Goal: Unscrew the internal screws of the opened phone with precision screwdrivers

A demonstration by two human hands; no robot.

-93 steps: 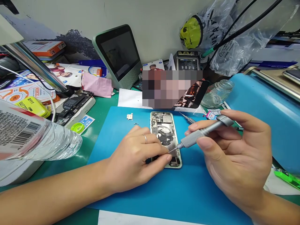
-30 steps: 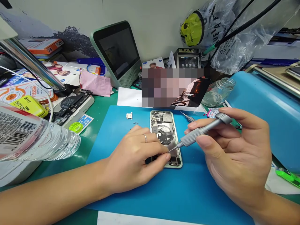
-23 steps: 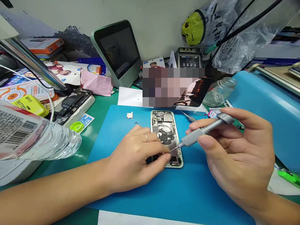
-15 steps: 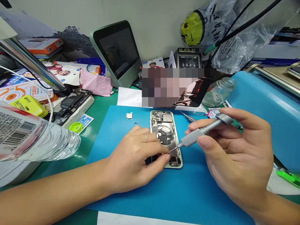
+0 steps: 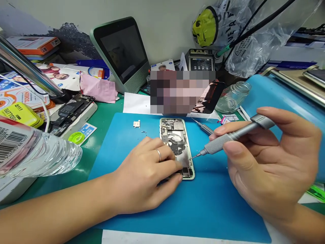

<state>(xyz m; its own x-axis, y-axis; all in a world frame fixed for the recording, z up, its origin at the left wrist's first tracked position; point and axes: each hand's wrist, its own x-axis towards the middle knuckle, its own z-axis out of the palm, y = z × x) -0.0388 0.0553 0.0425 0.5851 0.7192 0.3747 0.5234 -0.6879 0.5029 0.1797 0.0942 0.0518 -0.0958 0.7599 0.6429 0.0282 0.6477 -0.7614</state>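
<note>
Opened phone [image 5: 177,147], its inner parts bared, lies flat on the blue mat [image 5: 203,201], dead centre of my dial, top end towards twelve! Left hand [image 5: 149,173] in from eight o'clock, fingers draped across the phone's lower left, a narrow gap between thumb and forefinger; whether the hidden fingertips press or pinch anything, I can't tell. Over at three o'clock, my right hand [image 5: 274,157] has the grey screwdriver [image 5: 217,144] held between thumb and fingers, forefinger on its end cap, thin tip at the phone's right edge, touching or just above, hard to call! Ten o'clock on the mat: a small silver part [image 5: 136,124], tiny dark bits [image 5: 144,131] near it. Two o'clock: a second screwdriver [image 5: 204,127], a glass jar [image 5: 233,97] beyond. Nine: a green cap [image 5: 76,137], then a clear bottle [image 5: 48,152]; and at eleven, a tilted screen [image 5: 124,52]
</note>
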